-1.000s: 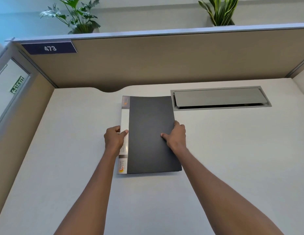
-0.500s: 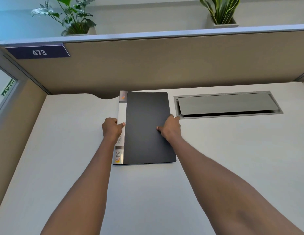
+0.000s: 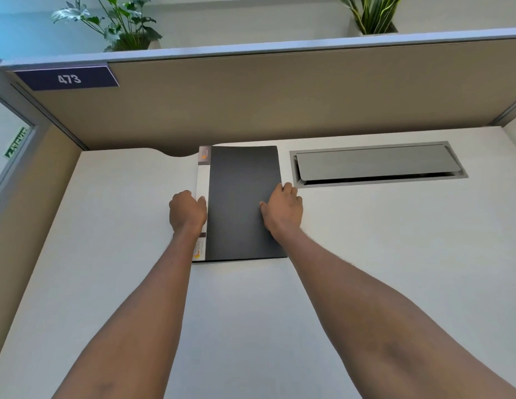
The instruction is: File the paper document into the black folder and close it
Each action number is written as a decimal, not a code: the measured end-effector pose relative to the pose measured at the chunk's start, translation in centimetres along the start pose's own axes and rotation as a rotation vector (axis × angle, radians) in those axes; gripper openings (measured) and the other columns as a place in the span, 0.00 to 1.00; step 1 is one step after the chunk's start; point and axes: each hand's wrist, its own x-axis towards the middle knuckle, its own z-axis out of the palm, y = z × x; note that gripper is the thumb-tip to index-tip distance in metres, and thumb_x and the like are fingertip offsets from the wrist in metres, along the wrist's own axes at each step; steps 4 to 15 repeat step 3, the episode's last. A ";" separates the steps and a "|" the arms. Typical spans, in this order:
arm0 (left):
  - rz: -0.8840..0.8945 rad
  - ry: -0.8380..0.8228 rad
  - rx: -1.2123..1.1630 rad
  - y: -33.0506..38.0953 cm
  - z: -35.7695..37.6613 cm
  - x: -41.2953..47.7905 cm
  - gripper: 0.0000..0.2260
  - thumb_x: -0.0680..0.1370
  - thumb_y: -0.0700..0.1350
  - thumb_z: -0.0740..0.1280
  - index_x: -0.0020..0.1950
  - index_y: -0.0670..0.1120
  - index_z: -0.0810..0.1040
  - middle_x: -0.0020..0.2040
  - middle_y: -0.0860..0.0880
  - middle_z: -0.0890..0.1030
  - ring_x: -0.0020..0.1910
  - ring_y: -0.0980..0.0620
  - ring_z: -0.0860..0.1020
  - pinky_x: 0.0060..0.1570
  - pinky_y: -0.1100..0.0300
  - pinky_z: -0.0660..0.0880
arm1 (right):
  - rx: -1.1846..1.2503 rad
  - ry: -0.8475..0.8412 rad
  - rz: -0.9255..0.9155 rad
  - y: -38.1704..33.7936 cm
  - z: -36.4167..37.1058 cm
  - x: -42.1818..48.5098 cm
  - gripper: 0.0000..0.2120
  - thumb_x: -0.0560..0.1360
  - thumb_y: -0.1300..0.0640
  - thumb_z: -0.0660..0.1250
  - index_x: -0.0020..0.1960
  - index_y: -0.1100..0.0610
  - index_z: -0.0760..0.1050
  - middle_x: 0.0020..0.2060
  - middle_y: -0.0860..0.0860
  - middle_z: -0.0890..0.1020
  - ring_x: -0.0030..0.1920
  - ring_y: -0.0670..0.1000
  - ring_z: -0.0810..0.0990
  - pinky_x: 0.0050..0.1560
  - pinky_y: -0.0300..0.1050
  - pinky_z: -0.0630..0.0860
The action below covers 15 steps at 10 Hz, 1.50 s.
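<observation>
Folder (image 3: pixel 242 203) closed, lengthwise toward partition (image 3: pixel 279 96), spine left

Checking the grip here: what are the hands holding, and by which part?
The closed black folder: left hand grips its white spine edge, right hand holds the opposite long edge.

black folder (image 3: pixel 242 203): shut, inside hidden | spine label (image 3: pixel 200 249): words too small to read | right plant (image 3: pixel 372 12): top cut off

Black folder (image 3: pixel 242 203) w/ white spine strip, closed, flat on desk, spine left, lengthwise away.
</observation>
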 end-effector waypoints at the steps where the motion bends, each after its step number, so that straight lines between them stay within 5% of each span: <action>1: 0.032 0.035 0.072 -0.6 -0.2 -2.4 0.16 0.83 0.48 0.63 0.61 0.36 0.78 0.61 0.37 0.81 0.61 0.35 0.80 0.56 0.44 0.77 | 0.039 -0.012 -0.110 0.5 -0.5 -2.0 0.23 0.82 0.46 0.62 0.70 0.61 0.69 0.66 0.56 0.75 0.66 0.57 0.73 0.66 0.51 0.70; 2: 0.073 0.084 0.107 -2.0 0.5 -5.7 0.20 0.84 0.49 0.60 0.69 0.36 0.74 0.70 0.37 0.77 0.70 0.36 0.75 0.70 0.42 0.72 | 0.073 -0.004 -0.216 1.9 -0.5 -5.0 0.25 0.83 0.49 0.58 0.74 0.62 0.65 0.70 0.56 0.73 0.69 0.57 0.71 0.72 0.51 0.66; 3: 0.156 0.104 0.146 -2.9 1.3 -9.1 0.27 0.86 0.49 0.56 0.81 0.35 0.61 0.83 0.39 0.63 0.83 0.41 0.59 0.82 0.46 0.55 | 0.065 -0.025 -0.289 3.3 -0.5 -7.8 0.27 0.84 0.50 0.54 0.79 0.63 0.60 0.76 0.57 0.67 0.76 0.58 0.65 0.78 0.52 0.59; 15: 0.156 0.104 0.146 -2.9 1.3 -9.1 0.27 0.86 0.49 0.56 0.81 0.35 0.61 0.83 0.39 0.63 0.83 0.41 0.59 0.82 0.46 0.55 | 0.065 -0.025 -0.289 3.3 -0.5 -7.8 0.27 0.84 0.50 0.54 0.79 0.63 0.60 0.76 0.57 0.67 0.76 0.58 0.65 0.78 0.52 0.59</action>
